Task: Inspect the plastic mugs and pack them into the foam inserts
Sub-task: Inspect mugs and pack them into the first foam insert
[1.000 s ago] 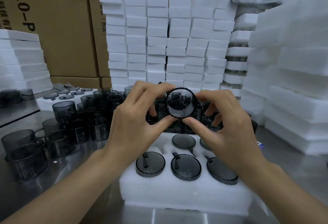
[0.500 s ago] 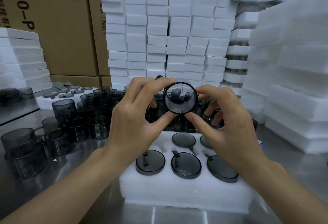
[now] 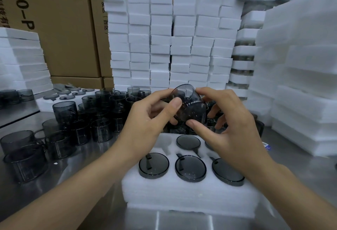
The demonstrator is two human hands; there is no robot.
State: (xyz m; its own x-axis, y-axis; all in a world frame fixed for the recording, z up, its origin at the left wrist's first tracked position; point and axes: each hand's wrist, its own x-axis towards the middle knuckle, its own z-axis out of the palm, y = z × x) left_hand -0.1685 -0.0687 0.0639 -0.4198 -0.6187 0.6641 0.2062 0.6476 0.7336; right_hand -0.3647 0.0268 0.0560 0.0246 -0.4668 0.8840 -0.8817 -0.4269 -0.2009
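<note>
I hold a smoky grey translucent plastic mug (image 3: 189, 102) in the air between both hands, tilted on its side above the foam insert (image 3: 187, 195). My left hand (image 3: 147, 122) pinches its left side with thumb and fingers. My right hand (image 3: 231, 125) grips it from the right, thumb under the rim. Several mugs sit upside down in the insert's round pockets, such as one at the front (image 3: 190, 168). The back-left pocket (image 3: 165, 143) holds nothing. The held mug's handle is hidden.
A crowd of loose grey mugs (image 3: 76, 125) stands on the steel table (image 3: 76, 173) to the left and behind the insert. Stacks of white foam blocks (image 3: 171, 40) rise behind and at right (image 3: 300, 87). Cardboard boxes (image 3: 60, 25) line the back.
The mug has turned from facing me rim-on to lying tilted on its side. Both hands shifted their hold slightly around it.
</note>
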